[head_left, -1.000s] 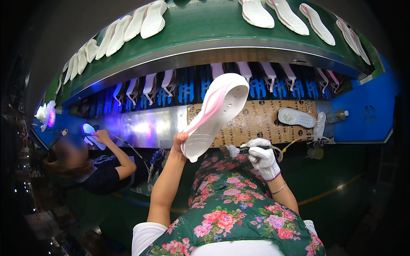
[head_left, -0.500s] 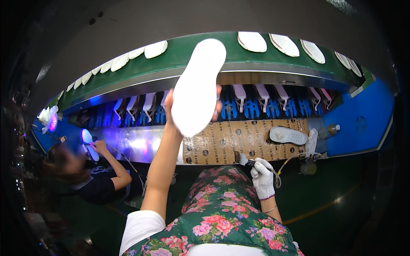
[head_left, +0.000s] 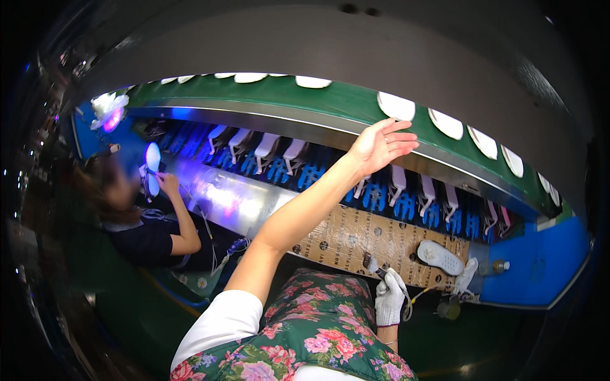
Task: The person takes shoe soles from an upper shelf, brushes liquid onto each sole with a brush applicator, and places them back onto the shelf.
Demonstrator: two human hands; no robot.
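My left hand reaches out over the edge of the green conveyor belt, fingers spread, holding nothing. Just beyond its fingertips lies a white shoe sole, partly hidden under the dark overhang. In a white knitted glove, my right hand is closed around the handle of a brush. The brush's dark bristles point up and left, above the near edge of the brown printed sheet. On that sheet, to the right, rests a white shoe sole with small dots.
More white soles line the belt. Below it hang pale pink straps over a row of blue holders. A bottle and a white cloth stand at right. A co-worker brushes a sole at left.
My left hand has moved up and right and let go of the white sole, which now lies on the belt. My right hand still grips the brush. The view has turned.
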